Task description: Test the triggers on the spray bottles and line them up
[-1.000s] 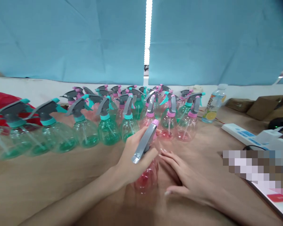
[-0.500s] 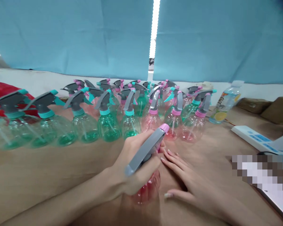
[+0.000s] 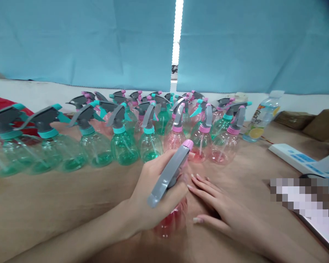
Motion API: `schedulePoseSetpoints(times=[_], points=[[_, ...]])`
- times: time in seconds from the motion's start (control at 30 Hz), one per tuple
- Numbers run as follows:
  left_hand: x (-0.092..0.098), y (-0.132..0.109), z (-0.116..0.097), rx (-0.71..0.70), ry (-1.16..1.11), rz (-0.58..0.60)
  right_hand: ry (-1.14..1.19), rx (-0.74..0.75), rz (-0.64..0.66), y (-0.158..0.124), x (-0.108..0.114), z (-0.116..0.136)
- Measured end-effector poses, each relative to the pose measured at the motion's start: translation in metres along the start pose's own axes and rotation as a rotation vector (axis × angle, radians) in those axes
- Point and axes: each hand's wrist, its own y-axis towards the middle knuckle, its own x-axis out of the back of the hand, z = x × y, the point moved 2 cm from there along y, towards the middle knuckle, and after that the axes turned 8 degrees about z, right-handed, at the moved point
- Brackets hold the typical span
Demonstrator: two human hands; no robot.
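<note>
A spray bottle (image 3: 170,223) with a red-pink body and a grey and pink trigger head stands at the table's near middle. My left hand (image 3: 156,190) is wrapped round its neck, just under the grey head, and hides the collar. To the right, my right hand (image 3: 222,204) rests on the tabletop with its fingers stretched out and nothing in it. Its fingertips lie close beside the held bottle. Beyond the hands stands a row of spray bottles: green ones with teal collars (image 3: 124,146) at the left and middle, pink ones (image 3: 222,149) at the right.
Further rows of spray bottles stand behind the front row. A labelled drink bottle (image 3: 260,118), brown boxes (image 3: 322,124) and a white power strip (image 3: 293,159) are on the right. Red cloth (image 3: 5,104) lies at the far left. A blue curtain (image 3: 71,44) hangs behind.
The held spray bottle's head has turned or tilted slightly, its pink nozzle a little further left and up. My right hand has stayed almost in place.
</note>
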Motion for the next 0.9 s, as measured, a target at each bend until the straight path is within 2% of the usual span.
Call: schedulePoseSetpoints(times=[0.43, 0.67, 0.9], points=[[-0.0001, 0.0004, 0.0015, -0.044, -0.003, 0.006, -0.036, -0.011, 0.009, 0.0002, 0.0032, 0.0014], [-0.0018, -0.0001, 0.0023, -0.021, -0.069, -0.001, -0.058, -0.011, 0.037, -0.0003, 0.0059, 0.0034], [-0.0004, -0.0004, 0.0049, -0.032, 0.021, 0.0, -0.082, -0.014, 0.04, -0.0016, 0.0058, 0.0039]])
